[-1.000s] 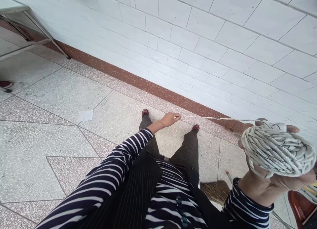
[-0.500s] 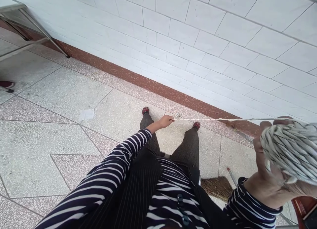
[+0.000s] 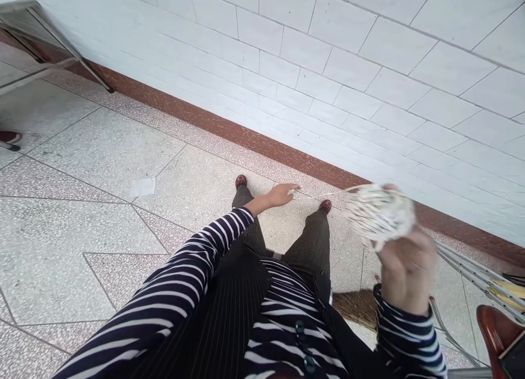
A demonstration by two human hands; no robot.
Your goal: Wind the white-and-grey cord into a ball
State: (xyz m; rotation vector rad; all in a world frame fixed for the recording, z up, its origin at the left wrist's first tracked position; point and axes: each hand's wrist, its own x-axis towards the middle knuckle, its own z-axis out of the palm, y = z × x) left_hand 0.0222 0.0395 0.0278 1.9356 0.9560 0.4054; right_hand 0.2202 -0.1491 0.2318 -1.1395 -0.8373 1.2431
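Observation:
My right hand (image 3: 410,258) is wrapped round a thick ball of off-white cord (image 3: 379,212), held up in front of me and a little blurred by motion. A thin strand of the cord (image 3: 318,196) runs leftward from the ball to my left hand (image 3: 282,194). The fingers of that hand are closed in a pinch on the strand's end, out over the floor between my feet. The strand looks slightly slack. Part of my right hand's fingers is hidden behind the ball.
A broom (image 3: 356,308) lies by my right leg. Right of it stand a metal-framed rack (image 3: 479,275) and a reddish-brown wooden piece (image 3: 494,332). A metal-legged table (image 3: 65,45) is at the upper left; white paper (image 3: 143,187) lies on the floor. A tiled wall (image 3: 320,94) rises ahead.
My right hand has brought the ball of cord leftward, closer to my left hand, and the strand between them is shorter. My left hand has shifted slightly right.

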